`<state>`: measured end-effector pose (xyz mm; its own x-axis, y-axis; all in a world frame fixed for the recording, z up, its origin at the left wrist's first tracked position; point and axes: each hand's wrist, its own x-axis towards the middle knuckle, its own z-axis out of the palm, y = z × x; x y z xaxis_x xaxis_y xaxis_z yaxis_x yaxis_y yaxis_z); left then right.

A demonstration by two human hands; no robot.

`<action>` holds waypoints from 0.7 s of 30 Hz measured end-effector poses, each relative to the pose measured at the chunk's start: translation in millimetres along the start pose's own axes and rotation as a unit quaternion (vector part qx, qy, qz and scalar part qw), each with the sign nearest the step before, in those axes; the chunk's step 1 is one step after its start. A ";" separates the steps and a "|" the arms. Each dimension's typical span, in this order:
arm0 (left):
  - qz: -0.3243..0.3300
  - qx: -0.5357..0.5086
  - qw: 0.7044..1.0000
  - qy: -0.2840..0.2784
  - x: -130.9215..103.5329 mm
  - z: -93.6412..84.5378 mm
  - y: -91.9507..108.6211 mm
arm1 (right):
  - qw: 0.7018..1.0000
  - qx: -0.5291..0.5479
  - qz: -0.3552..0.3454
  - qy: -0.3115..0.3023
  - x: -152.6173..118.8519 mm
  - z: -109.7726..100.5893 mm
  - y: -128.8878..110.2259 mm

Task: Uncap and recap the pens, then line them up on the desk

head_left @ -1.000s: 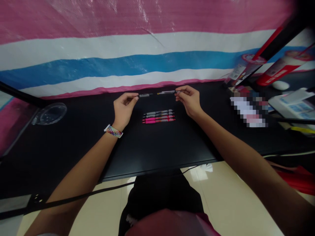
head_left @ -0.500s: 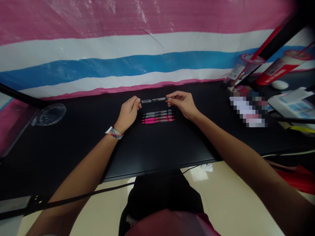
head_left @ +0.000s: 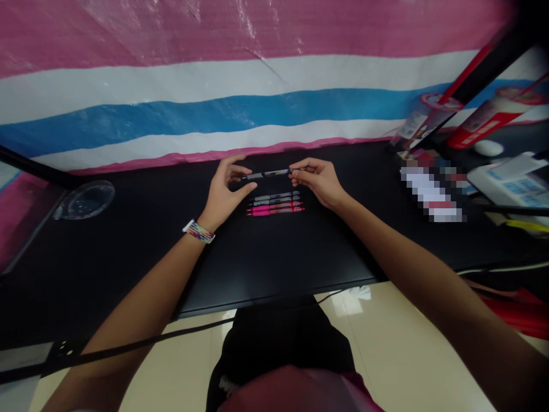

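A grey-and-black pen (head_left: 268, 174) is held level above the desk, its right end pinched between the thumb and fingers of my right hand (head_left: 317, 180). My left hand (head_left: 225, 186) is open around the pen's left end, thumb and fingers spread apart. Whether a left fingertip touches the pen, I cannot tell. Just below lie grey-and-black pens (head_left: 274, 198) and pink-red pens (head_left: 274, 210), side by side in a neat row. A patterned band (head_left: 199, 232) circles my left wrist.
The pens lie on a black desk (head_left: 274, 257). A clear plastic lid (head_left: 88, 199) sits at the left. Drink cups (head_left: 422, 123) with red straws, a white rounded object (head_left: 488, 148) and blurred-out papers (head_left: 431, 194) are at the right. A striped sheet (head_left: 214, 114) hangs behind.
My left hand has let go of the pen's left end and spread its fingers. The right hand keeps its pinch, almost in the same place.
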<state>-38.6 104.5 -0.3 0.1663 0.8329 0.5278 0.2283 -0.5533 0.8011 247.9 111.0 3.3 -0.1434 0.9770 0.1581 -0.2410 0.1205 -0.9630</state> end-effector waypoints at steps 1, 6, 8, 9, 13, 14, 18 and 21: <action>-0.015 0.000 1.000 -0.002 0.0 0.0 -0.1 | 1.000 -0.001 0.001 -0.003 -0.1 0.1 -0.1; 0.002 0.025 1.000 -0.007 -0.8 0.5 1.3 | 1.000 -0.012 0.003 -0.004 -1.1 1.8 -0.6; 0.013 0.043 0.999 -0.007 -1.0 0.6 2.5 | 1.000 -0.021 0.007 0.001 -1.4 2.8 -0.9; 0.002 0.047 0.999 -0.007 -1.1 0.6 3.4 | 1.000 -0.025 0.008 0.002 -1.5 3.2 -1.0; -0.050 0.077 0.996 -0.004 -1.8 0.6 7.5 | 1.000 -0.019 0.005 0.007 -1.5 4.6 -1.3; -0.048 0.088 0.995 -0.002 -2.1 0.8 8.3 | 1.000 -0.018 0.003 0.010 -1.5 4.8 -1.4; -0.013 0.104 0.994 0.016 -3.4 2.4 11.3 | 0.999 -0.032 -0.001 0.030 -2.1 4.9 -1.8; 0.003 0.110 0.993 0.033 -4.4 3.7 14.3 | 0.999 -0.033 0.000 0.033 -2.8 4.9 -2.7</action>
<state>-32.5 92.9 7.8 0.1060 0.8241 0.5564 0.4330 -0.5420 0.7202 244.2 107.1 6.6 -0.0788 0.9861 0.1461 -0.1776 0.1303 -0.9754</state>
